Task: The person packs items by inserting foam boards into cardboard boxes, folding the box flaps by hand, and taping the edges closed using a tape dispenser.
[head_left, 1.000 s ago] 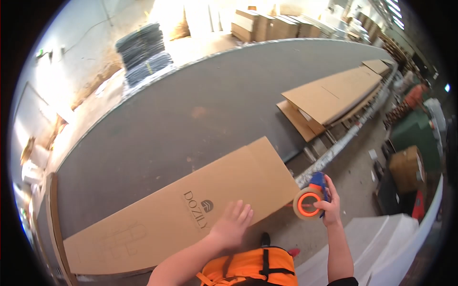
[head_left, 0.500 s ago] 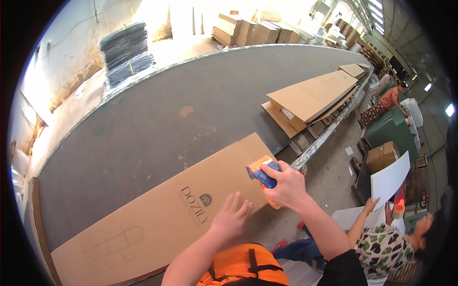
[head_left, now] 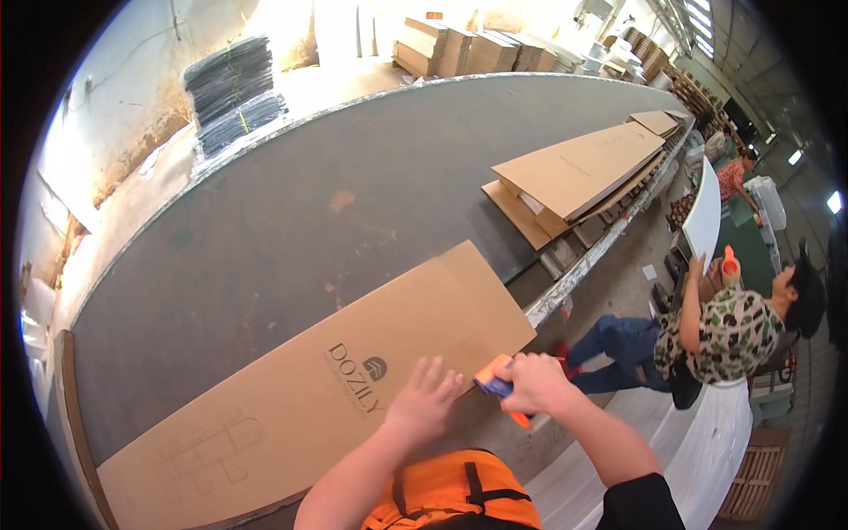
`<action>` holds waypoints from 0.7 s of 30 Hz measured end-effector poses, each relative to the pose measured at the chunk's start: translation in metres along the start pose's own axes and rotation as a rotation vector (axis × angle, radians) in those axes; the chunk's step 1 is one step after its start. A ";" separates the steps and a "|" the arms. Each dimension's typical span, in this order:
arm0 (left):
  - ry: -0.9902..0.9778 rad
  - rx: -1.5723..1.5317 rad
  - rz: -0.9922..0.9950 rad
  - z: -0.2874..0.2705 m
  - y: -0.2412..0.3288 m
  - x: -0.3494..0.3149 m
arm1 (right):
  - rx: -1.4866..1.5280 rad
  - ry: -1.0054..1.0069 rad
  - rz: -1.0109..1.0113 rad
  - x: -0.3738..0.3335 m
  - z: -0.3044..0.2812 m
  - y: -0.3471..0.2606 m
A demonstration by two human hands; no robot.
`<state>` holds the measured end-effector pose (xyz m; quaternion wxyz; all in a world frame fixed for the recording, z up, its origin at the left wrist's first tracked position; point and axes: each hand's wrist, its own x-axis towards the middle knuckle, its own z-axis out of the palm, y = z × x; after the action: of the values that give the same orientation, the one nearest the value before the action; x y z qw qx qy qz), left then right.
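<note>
Brown carton [head_left: 442,300] lies under left hand [head_left: 424,402], near right hand [head_left: 538,385].

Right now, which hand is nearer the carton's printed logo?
Left. The left hand is just right of the carton logo; the right hand, gripping the tape dispenser, is farther right.

Shifted tape dispenser [head_left: 495,378].
The right hand [head_left: 537,385] now holds it beside, no longer above, the carton [head_left: 283,397]; since the earliest view, a co-worker [head_left: 726,327] with a white panel [head_left: 704,212] appears.
</note>
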<state>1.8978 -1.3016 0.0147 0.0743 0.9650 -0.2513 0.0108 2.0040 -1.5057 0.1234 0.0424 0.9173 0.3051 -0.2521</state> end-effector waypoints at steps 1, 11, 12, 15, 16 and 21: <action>-0.021 0.017 -0.008 -0.001 0.000 -0.001 | 0.005 0.000 0.009 -0.013 0.013 0.002; -0.077 0.018 -0.009 -0.005 0.001 -0.004 | 0.039 -0.018 0.073 -0.048 0.054 0.000; -0.089 0.032 -0.011 -0.006 0.002 -0.005 | 0.046 -0.020 0.073 -0.049 0.055 0.000; -0.117 0.055 -0.021 -0.006 0.005 -0.005 | 0.077 0.015 0.067 -0.052 0.057 -0.002; -0.127 0.063 -0.036 -0.007 0.006 -0.003 | 0.087 0.019 0.076 -0.053 0.060 -0.002; -0.104 -0.038 -0.171 -0.007 0.021 0.045 | 0.115 0.082 0.115 -0.051 0.074 -0.006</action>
<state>1.9264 -1.3405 0.0272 0.0800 0.9806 -0.1716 -0.0503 1.9331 -1.5451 0.0842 -0.0082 0.9439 0.2384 -0.2283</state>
